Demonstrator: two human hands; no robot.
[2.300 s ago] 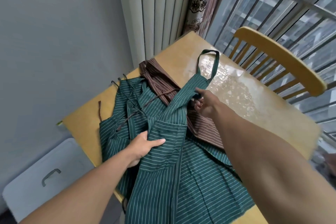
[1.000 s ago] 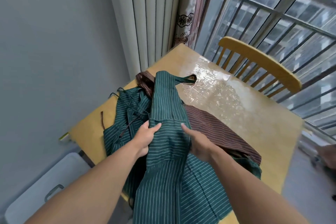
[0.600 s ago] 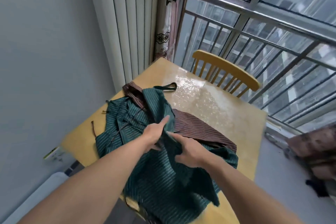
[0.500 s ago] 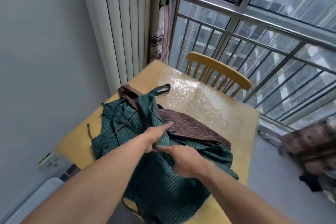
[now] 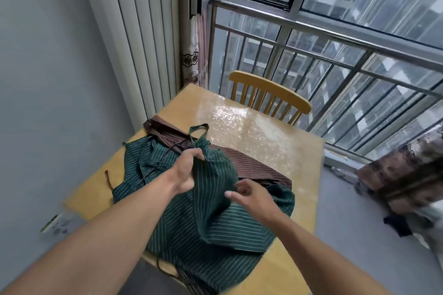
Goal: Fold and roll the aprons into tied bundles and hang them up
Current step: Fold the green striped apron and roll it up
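Green apron (image 5: 215, 213) bunched in left hand (image 5: 185, 170), right hand (image 5: 251, 195) beside.

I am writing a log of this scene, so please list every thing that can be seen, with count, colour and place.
green striped apron: at least one, dark green with thin white stripes, bunched at the near side of the table, partly over its edge
brown striped apron: one, brown, under and behind the green cloth
table: one, yellow wood, glossy top, in the middle
chair: one, yellow wood, at the far side of the table
railing: one, grey metal, before the window
curtain: one, pale with a pattern, in the corner
left hand: one, grips the green cloth near its neck strap
right hand: one, fingers loosely curled over the green cloth, grip unclear
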